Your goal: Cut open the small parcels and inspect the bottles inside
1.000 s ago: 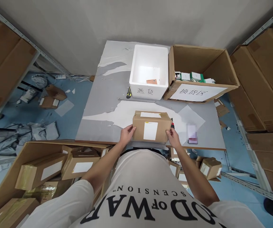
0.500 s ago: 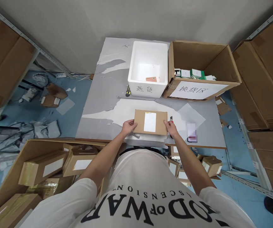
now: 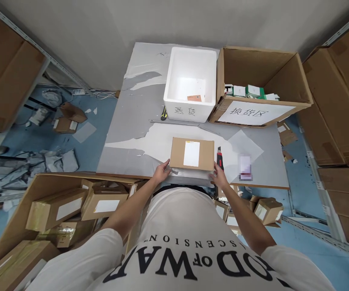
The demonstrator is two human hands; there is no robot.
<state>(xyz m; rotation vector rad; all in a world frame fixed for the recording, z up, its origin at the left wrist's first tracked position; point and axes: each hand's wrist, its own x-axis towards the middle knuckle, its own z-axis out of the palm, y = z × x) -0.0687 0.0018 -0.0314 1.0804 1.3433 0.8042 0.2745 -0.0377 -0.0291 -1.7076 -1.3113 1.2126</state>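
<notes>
Ideally, support the brown rectangular cardboard box (image 3: 192,153), centre frame, evenly: left hand (image 3: 161,171) and right hand (image 3: 219,176) curl loosely at its near corners, grip unclear.

The box (image 3: 193,153) is plain brown cardboard, shut, a rectangle longer from side to side than from front to back, its edges and corners looking straight and whole. Its broad upward face bears a white label (image 3: 191,154) near the middle, with a small yellow mark at the far edge. It sits level or nearly so at the desk's (image 3: 125,133) near side, roughly parallel to the front edge.
</notes>
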